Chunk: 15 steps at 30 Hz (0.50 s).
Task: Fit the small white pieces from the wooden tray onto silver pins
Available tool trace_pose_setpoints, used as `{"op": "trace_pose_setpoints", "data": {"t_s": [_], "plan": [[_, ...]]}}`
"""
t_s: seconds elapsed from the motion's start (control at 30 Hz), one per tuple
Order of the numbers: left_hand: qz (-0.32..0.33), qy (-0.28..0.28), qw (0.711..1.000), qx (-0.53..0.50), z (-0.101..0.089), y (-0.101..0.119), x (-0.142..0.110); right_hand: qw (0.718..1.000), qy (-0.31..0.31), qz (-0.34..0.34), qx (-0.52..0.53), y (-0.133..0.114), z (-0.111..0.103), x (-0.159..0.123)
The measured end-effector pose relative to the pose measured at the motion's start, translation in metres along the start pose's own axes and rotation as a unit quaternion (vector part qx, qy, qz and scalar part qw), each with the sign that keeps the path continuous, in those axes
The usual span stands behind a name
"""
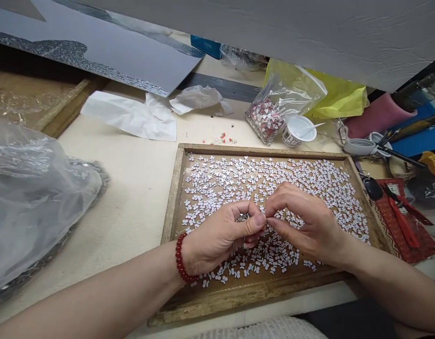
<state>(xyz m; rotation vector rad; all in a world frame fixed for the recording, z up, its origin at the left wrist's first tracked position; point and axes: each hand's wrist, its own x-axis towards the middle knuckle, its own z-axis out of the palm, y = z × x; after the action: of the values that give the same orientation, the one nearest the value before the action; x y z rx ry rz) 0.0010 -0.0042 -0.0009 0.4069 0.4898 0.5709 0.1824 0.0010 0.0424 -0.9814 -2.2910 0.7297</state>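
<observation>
Silvery pieces (243, 217), small and bunched, sit in the curled grasp of a worker's left hand (221, 230), above a wooden-framed tray (221, 301) on a pale tabletop (132, 188), seen from the head camera. The right hand (305, 221) meets it, thumb and forefinger bent toward the left thumb's tip; whether they grip anything is too small to tell. A red beaded bracelet (181, 256) rings the left wrist. Beneath both hands, white pieces (326, 188) cover much of the tray's floor. Beyond its far edge stand a clear bag (265, 115) of red-and-white pieces and, just beside it, a white cup (298, 132).
</observation>
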Motion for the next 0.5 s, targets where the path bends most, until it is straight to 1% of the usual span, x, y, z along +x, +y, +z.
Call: {"op": "trace_pose_setpoints", "data": {"t_s": [0.1, 0.27, 0.4, 0.5], "plan": [[-0.015, 0.0, 1.0, 0.003, 0.0001, -0.0006, -0.0007, 0.999, -0.006, -0.033, -0.012, -0.0001, 0.0006, -0.0006], [-0.02, 0.007, 1.0, 0.003, 0.0009, 0.001, -0.0014, 0.99, 0.028, -0.11, -0.079, 0.0016, 0.003, -0.0011], [-0.024, 0.017, 0.999, 0.014, 0.0026, 0.0033, -0.0016, 0.981, 0.016, -0.135, -0.137, 0.0021, 0.0009, 0.0], [-0.033, 0.012, 0.999, 0.012, 0.0025, 0.0026, -0.0016, 0.979, 0.005, -0.135, -0.155, 0.0018, -0.0015, 0.0002]]}}
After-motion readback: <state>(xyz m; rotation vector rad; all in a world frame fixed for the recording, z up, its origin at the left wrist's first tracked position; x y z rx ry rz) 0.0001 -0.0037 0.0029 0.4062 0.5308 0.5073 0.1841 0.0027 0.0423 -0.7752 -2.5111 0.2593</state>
